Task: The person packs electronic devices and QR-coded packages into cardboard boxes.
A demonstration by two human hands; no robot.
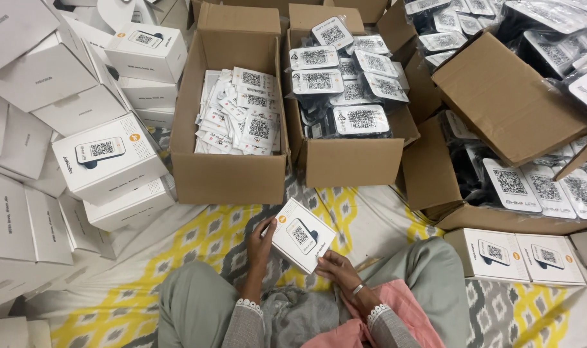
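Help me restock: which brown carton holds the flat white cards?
The left carton straight ahead; its neighbour holds black, plastic-wrapped devices instead.

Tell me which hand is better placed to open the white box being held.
Probably the right hand: it only touches the white box's lower corner, while the left hand grips its side.

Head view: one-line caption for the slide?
Seated person holds a small white box in left hand and right hand, facing open cardboard cartons of packaged items.
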